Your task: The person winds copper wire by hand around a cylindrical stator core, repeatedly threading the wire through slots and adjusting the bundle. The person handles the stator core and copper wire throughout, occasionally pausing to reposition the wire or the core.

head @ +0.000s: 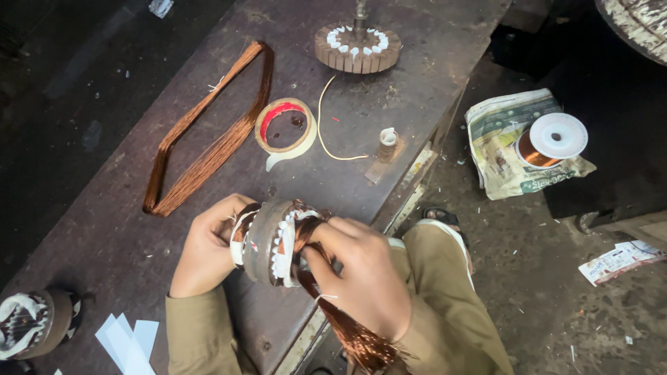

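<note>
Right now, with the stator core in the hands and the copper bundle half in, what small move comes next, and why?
Probably press the copper wire bundle deeper into its slot with the right hand. The left hand already grips the stator core on edge, the right hand's fingers pinch the bundle at the core's face, and a long loose tail hangs below the wrist.

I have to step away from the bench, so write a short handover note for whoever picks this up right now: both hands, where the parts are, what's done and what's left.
Left hand: grips the round stator core at the bench edge.
Right hand: closed on a copper wire bundle, pressing it into the core; loose ends trail below.
On the wooden bench: long copper wire hank, tape roll, second slotted core with white liners and no wire visible.
Done: white slot liners in, some wire seated.
Left: the rest of the bundle looks unseated.
</note>
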